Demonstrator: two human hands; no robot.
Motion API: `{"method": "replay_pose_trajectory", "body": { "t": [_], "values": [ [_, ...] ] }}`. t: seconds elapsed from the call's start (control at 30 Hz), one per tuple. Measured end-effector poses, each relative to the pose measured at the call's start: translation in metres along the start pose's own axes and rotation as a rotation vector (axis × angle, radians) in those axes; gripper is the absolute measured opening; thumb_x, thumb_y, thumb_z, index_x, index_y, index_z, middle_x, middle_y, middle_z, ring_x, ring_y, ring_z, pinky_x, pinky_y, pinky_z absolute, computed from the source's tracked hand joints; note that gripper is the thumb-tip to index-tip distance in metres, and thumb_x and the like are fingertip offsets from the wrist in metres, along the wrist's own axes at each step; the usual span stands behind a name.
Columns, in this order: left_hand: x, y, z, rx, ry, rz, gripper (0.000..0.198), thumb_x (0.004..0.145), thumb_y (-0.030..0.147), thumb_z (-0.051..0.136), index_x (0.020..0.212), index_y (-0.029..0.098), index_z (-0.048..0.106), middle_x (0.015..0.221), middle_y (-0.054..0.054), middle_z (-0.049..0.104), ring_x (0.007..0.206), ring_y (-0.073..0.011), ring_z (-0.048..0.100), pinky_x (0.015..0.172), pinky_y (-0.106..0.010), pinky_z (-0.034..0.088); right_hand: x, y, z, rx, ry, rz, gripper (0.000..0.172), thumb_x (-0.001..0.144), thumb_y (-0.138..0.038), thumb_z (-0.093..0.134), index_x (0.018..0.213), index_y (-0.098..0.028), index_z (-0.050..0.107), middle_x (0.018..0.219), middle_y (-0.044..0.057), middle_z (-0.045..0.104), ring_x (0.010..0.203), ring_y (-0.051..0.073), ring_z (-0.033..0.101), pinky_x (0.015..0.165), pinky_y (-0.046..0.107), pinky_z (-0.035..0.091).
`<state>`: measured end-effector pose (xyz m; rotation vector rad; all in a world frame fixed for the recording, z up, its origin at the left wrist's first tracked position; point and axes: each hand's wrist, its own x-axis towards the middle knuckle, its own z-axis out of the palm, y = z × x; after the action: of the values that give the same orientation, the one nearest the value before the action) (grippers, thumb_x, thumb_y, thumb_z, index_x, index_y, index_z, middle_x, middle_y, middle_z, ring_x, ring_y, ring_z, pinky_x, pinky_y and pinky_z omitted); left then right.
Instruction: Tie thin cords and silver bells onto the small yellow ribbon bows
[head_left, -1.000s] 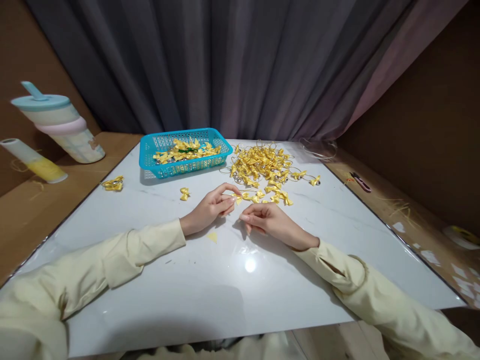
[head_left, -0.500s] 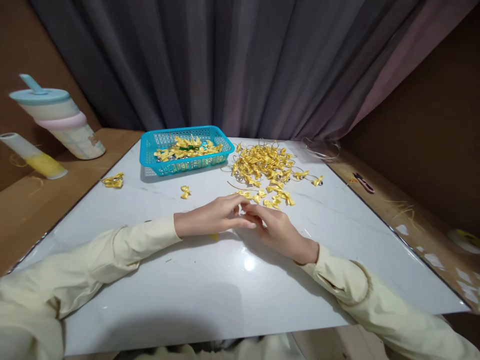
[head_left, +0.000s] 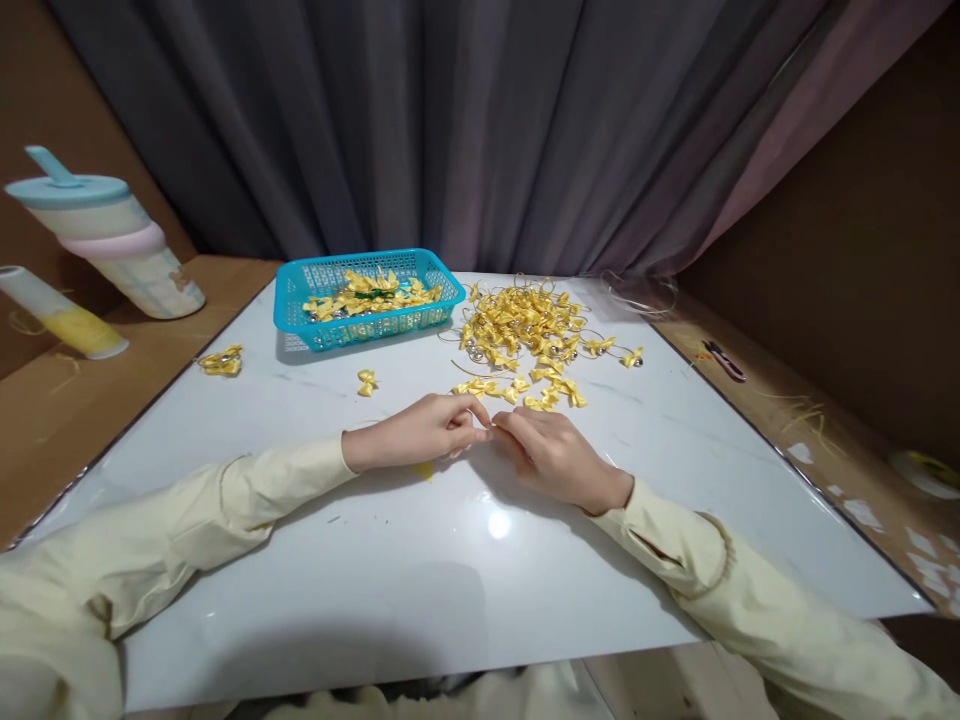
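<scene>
My left hand (head_left: 427,430) and my right hand (head_left: 559,455) meet at the fingertips above the white tabletop (head_left: 420,600). Each pinches thumb against fingers, and what lies between them is too small to make out. A yellow scrap (head_left: 425,470) shows just under my left hand; whether it is held or lying there I cannot tell. Just beyond my fingers spreads a pile of yellow ribbon bows (head_left: 525,325) with thin cords and small silvery bells. One loose bow (head_left: 367,382) lies behind my left wrist.
A blue plastic basket (head_left: 281,318) holding more bows stands at the back. Another bundle of bows (head_left: 222,361) is at the left edge. Further left are a tumbler (head_left: 112,235) and a roll (head_left: 67,315). Pink-handled snips (head_left: 726,362) and a tape roll (head_left: 926,472) lie right.
My left hand's fingers have bent from a straighter pose into a pinch. My right fingertips have drawn a little apart from them. The view has shifted slightly.
</scene>
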<state>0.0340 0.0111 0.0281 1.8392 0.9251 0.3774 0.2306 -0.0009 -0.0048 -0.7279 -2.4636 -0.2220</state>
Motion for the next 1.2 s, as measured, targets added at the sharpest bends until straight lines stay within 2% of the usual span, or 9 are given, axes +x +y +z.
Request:
{"method": "replay_pose_trajectory", "body": {
  "t": [0.2, 0.37, 0.53, 0.67, 0.8, 0.9, 1.03, 1.1, 1.2],
  "values": [
    [0.004, -0.008, -0.002, -0.221, -0.054, -0.084, 0.028, 0.079, 0.041, 0.057, 0.085, 0.014, 0.057, 0.055, 0.005, 0.046, 0.048, -0.0075, 0.037, 0.047, -0.02, 0.027, 0.0, 0.003, 0.0, -0.056, -0.047, -0.055, 0.022, 0.081, -0.003, 0.035, 0.081, -0.014, 0.054, 0.063, 0.004, 0.057, 0.059, 0.015, 0.046, 0.054, 0.025, 0.031],
    [0.005, -0.014, -0.001, -0.52, -0.114, -0.084, 0.027, 0.077, 0.039, 0.063, 0.076, 0.012, 0.059, 0.052, 0.006, 0.038, 0.046, -0.0051, 0.025, 0.046, -0.022, 0.015, 0.0, 0.003, -0.001, -0.078, -0.01, 0.028, 0.022, 0.083, -0.005, 0.039, 0.082, -0.013, 0.06, 0.068, 0.005, 0.06, 0.062, 0.015, 0.048, 0.054, 0.025, 0.031],
    [0.008, -0.021, 0.005, -0.823, -0.02, -0.091, 0.017, 0.075, 0.027, 0.066, 0.078, 0.011, 0.062, 0.054, 0.006, 0.039, 0.045, -0.0033, 0.026, 0.044, -0.021, 0.014, 0.0, 0.001, 0.001, -0.045, 0.015, 0.11, 0.023, 0.083, -0.005, 0.041, 0.079, -0.014, 0.062, 0.075, 0.006, 0.061, 0.067, 0.014, 0.05, 0.057, 0.024, 0.034],
    [0.008, -0.021, 0.008, -0.896, 0.095, -0.059, 0.016, 0.074, 0.023, 0.067, 0.082, 0.01, 0.065, 0.056, 0.005, 0.041, 0.046, -0.0025, 0.027, 0.044, -0.02, 0.016, -0.001, 0.0, 0.005, -0.047, 0.026, 0.093, 0.022, 0.083, -0.006, 0.042, 0.08, -0.013, 0.063, 0.071, 0.005, 0.061, 0.065, 0.014, 0.05, 0.057, 0.024, 0.033],
    [0.008, -0.022, 0.012, -0.795, 0.191, -0.046, 0.023, 0.075, 0.027, 0.066, 0.088, 0.008, 0.067, 0.057, 0.004, 0.042, 0.047, -0.0033, 0.029, 0.044, -0.02, 0.016, -0.001, -0.004, 0.004, -0.021, 0.029, 0.109, 0.021, 0.083, -0.006, 0.041, 0.079, -0.013, 0.061, 0.072, 0.005, 0.06, 0.065, 0.014, 0.05, 0.057, 0.023, 0.033],
    [0.008, -0.024, 0.016, -0.621, 0.26, -0.038, 0.026, 0.075, 0.031, 0.064, 0.086, 0.008, 0.067, 0.054, 0.005, 0.043, 0.047, -0.005, 0.03, 0.045, -0.021, 0.021, 0.0, -0.005, 0.003, 0.03, -0.005, 0.159, 0.02, 0.083, -0.007, 0.04, 0.074, -0.015, 0.055, 0.069, 0.004, 0.056, 0.06, 0.013, 0.046, 0.054, 0.023, 0.03],
    [0.005, -0.024, 0.02, -0.252, 0.265, 0.085, 0.025, 0.082, 0.032, 0.053, 0.088, 0.012, 0.066, 0.064, 0.001, 0.053, 0.057, -0.0093, 0.041, 0.056, -0.023, 0.034, 0.002, -0.006, 0.003, 0.13, -0.046, 0.223, 0.018, 0.083, -0.007, 0.038, 0.072, -0.017, 0.048, 0.068, 0.003, 0.052, 0.059, 0.013, 0.043, 0.054, 0.023, 0.03],
    [0.003, -0.023, 0.02, -0.106, 0.26, 0.144, 0.023, 0.084, 0.029, 0.049, 0.088, 0.013, 0.065, 0.07, 0.0, 0.055, 0.063, -0.0108, 0.043, 0.061, -0.023, 0.035, 0.003, -0.006, 0.004, 0.194, -0.067, 0.253, 0.016, 0.082, -0.007, 0.038, 0.073, -0.017, 0.045, 0.069, 0.003, 0.05, 0.061, 0.013, 0.043, 0.055, 0.023, 0.031],
    [0.001, -0.022, 0.019, 0.035, 0.239, 0.135, 0.022, 0.082, 0.024, 0.047, 0.091, 0.014, 0.065, 0.059, 0.004, 0.044, 0.057, -0.0098, 0.036, 0.056, -0.022, 0.031, 0.004, -0.007, 0.004, 0.271, -0.092, 0.295, 0.016, 0.083, -0.007, 0.038, 0.071, -0.018, 0.041, 0.069, 0.002, 0.047, 0.061, 0.013, 0.042, 0.057, 0.023, 0.031]
  ]
}}
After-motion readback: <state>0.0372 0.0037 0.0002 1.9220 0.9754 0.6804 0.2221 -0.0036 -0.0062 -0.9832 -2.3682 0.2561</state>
